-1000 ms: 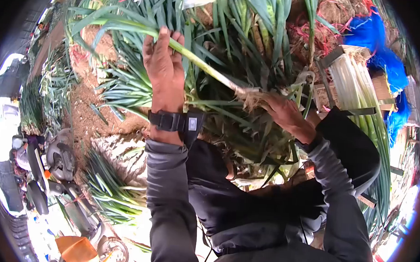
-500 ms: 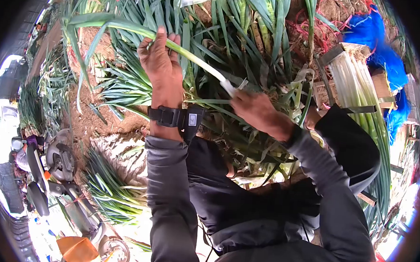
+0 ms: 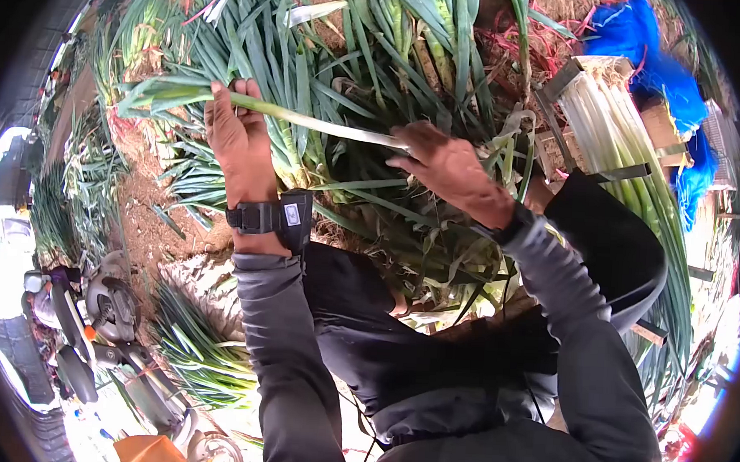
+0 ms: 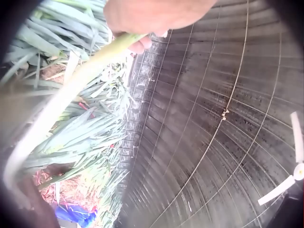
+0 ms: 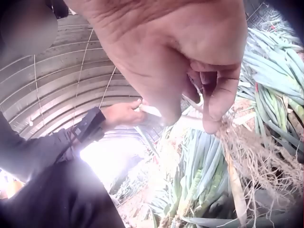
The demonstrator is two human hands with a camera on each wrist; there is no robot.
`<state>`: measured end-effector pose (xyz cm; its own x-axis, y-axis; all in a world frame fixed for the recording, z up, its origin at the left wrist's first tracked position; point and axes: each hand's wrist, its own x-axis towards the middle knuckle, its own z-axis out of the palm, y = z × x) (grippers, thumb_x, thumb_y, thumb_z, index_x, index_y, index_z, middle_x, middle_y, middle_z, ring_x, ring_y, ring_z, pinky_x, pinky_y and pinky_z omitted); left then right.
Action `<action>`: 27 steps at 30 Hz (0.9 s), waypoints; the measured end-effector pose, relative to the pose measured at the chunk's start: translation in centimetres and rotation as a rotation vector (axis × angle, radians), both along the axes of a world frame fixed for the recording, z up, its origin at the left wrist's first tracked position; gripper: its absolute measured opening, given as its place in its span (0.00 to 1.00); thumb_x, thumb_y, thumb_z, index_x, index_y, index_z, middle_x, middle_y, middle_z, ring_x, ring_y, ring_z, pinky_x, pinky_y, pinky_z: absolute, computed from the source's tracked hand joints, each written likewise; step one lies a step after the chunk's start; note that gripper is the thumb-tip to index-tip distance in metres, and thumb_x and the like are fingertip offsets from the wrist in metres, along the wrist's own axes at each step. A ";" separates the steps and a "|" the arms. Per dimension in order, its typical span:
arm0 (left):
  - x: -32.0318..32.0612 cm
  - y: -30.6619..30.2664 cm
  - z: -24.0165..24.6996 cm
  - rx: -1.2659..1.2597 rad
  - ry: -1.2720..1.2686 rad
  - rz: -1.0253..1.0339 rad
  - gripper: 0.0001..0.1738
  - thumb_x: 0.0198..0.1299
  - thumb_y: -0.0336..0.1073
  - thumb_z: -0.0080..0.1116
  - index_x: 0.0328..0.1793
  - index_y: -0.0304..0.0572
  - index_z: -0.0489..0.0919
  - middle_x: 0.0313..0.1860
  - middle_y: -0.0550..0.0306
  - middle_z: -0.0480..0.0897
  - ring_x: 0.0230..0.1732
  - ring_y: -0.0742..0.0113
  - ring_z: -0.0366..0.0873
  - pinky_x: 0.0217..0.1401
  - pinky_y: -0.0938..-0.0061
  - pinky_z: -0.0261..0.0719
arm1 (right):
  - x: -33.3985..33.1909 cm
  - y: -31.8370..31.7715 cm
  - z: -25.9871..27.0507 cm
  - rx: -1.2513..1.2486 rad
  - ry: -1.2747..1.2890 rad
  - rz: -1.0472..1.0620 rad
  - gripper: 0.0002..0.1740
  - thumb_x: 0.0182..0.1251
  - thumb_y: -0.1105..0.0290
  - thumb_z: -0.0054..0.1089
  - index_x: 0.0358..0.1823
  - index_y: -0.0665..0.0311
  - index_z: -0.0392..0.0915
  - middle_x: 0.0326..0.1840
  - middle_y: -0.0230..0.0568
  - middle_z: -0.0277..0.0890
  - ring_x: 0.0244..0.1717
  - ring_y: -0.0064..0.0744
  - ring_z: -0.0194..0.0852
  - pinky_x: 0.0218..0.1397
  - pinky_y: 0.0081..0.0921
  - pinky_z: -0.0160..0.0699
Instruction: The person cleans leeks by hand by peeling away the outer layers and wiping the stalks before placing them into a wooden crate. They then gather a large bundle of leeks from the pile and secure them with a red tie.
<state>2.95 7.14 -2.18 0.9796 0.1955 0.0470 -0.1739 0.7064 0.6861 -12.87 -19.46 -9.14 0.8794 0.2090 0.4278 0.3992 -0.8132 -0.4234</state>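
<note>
A single long green onion stretches between both hands, its leafy end at left and its white end at right. My left hand grips the green part, with the leaves running past its fingers. My right hand pinches the white stem near the root end, thumb and fingertips on it. In the right wrist view, stringy roots and a dry, tan strip of skin hang beside the fingertips. The left wrist view shows the pale stem slanting down from the left hand.
Piles of green onions lie on the soil beyond the hands. At right, trimmed onions rest in a wooden rack near blue netting. Loose leaves lie below the hands. A motorbike stands at left.
The right hand moved from the roots onto the stem, then slid along it, and the dirty outer skin gave way to clean white. The left hand shifted left and slightly down in view.
</note>
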 end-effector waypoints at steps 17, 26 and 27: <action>0.4 1.9 1.3 -0.079 -0.190 -0.157 0.12 0.80 0.42 0.50 0.57 0.42 0.73 0.37 0.61 0.78 0.31 0.74 0.71 0.33 0.79 0.73 | -3.3 -5.1 -1.9 0.721 0.139 0.507 0.22 0.78 0.60 0.59 0.68 0.58 0.77 0.71 0.57 0.72 0.60 0.46 0.80 0.56 0.48 0.84; 2.6 5.2 -2.4 -0.180 0.128 0.043 0.20 0.83 0.45 0.38 0.37 0.44 0.71 0.22 0.67 0.67 0.21 0.75 0.61 0.24 0.77 0.65 | -5.7 2.6 3.1 1.099 0.973 0.263 0.15 0.77 0.61 0.65 0.51 0.67 0.81 0.25 0.29 0.75 0.19 0.18 0.69 0.21 0.23 0.65; 3.2 6.1 -4.1 -0.098 0.210 0.084 0.21 0.83 0.46 0.37 0.35 0.46 0.71 0.21 0.68 0.66 0.20 0.76 0.60 0.24 0.77 0.64 | -6.7 3.4 4.4 0.999 1.035 0.215 0.14 0.76 0.62 0.65 0.49 0.67 0.80 0.22 0.32 0.74 0.18 0.23 0.70 0.21 0.27 0.65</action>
